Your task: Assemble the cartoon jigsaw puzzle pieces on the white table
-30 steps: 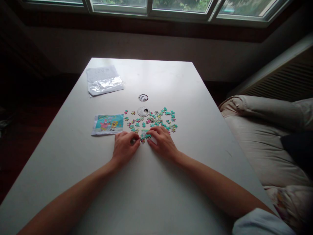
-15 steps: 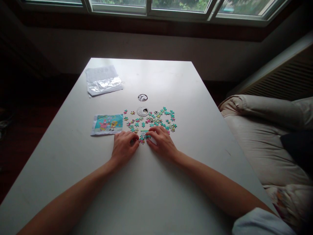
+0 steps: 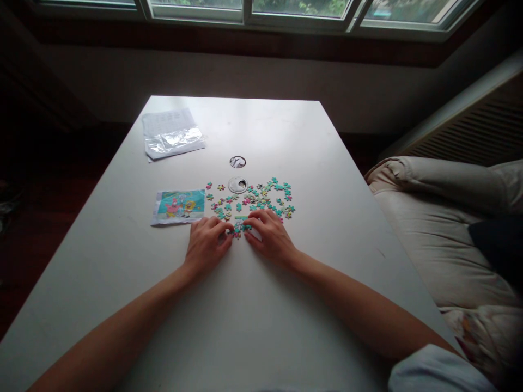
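Observation:
On the white table, a small joined patch of jigsaw puzzle point(image 3: 238, 225) lies between my hands, showing teal and a pale figure. My left hand point(image 3: 207, 239) is curled at its left edge, thumb and forefinger pinched on a puzzle piece there, mostly hidden by the fingers. From the right, my right hand point(image 3: 270, 235) grips the patch's edge with bent fingers and thumb, covering part of it. Loose jigsaw pieces point(image 3: 261, 195) in teal, yellow and pink are scattered just beyond both hands.
A cartoon picture sheet point(image 3: 180, 207) lies left of the pieces. Behind it rest papers with a clear plastic bag point(image 3: 175, 142). Two round fittings, a metal disc point(image 3: 236, 185) and a hole point(image 3: 237, 162), are set in the table point(image 3: 253, 326). A cushioned seat point(image 3: 433, 234) stands at right.
My left fingertips have shifted very slightly at the patch's left edge, where a bit of teal piece now shows. My right hand stays in place. The view has moved a little.

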Motion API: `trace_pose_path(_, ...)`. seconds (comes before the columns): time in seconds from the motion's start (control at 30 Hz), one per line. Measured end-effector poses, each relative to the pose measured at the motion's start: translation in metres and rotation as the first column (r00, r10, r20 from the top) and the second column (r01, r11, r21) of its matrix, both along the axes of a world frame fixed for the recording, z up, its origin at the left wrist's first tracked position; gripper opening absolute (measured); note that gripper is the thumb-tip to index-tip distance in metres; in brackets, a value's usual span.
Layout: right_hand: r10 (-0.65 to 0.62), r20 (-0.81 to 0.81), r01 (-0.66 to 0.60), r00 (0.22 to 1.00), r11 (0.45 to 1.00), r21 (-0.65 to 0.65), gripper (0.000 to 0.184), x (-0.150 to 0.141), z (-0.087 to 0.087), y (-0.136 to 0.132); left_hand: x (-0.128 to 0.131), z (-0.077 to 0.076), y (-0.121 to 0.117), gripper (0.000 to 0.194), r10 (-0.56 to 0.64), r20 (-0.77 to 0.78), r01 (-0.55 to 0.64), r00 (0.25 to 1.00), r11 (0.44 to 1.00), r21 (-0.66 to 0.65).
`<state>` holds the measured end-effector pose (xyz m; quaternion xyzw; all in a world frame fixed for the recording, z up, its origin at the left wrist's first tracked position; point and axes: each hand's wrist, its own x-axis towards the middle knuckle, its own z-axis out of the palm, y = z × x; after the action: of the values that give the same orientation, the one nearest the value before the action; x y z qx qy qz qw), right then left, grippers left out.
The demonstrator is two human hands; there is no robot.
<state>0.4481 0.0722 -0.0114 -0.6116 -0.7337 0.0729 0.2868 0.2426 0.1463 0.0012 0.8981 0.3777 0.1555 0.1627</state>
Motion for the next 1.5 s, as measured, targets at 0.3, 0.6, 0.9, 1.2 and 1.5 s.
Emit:
trace_pose_path(0.3, -0.008, -0.009, 0.008, 1.000, 1.000, 0.004, 0.018, -0.0006, -0.0010, 0.0007, -0.0006, 0.0007, -0.0014, 0.009, 0.015, -0.013, -0.014, 1.000, 0.999, 0.036)
trace_pose_path(0.6, -0.004, -0.005, 0.004, 1.000, 1.000, 0.001, 0.017, 0.0002, -0.0011, 0.0010, -0.0021, -0.0020, 0.0007, 0.018, 0.005, 0.006, -0.005, 1.000, 1.000, 0.024)
trace_pose_path(0.9, 0.000, -0.001, 0.000, 1.000, 1.000, 0.001, 0.015, 0.0014, 0.0001, -0.0007, -0.0072, -0.0010, 0.0040, 0.017, 0.005, 0.038, -0.004, 0.999, 1.000, -0.004)
trace_pose_path(1.2, 0.001, -0.006, -0.001, 1.000, 1.000, 0.004, 0.016, 0.0014, 0.0003, -0.0012, -0.0072, 0.0009, 0.0032, 0.016, 0.003, 0.031, -0.003, 1.000, 1.000, -0.003)
trace_pose_path(1.5, 0.001, -0.001, -0.001, 1.000, 1.000, 0.005, 0.016, 0.0012, -0.0004, -0.0010, -0.0067, 0.0005, 0.0019, 0.014, 0.001, 0.028, -0.001, 1.000, 1.000, 0.000)
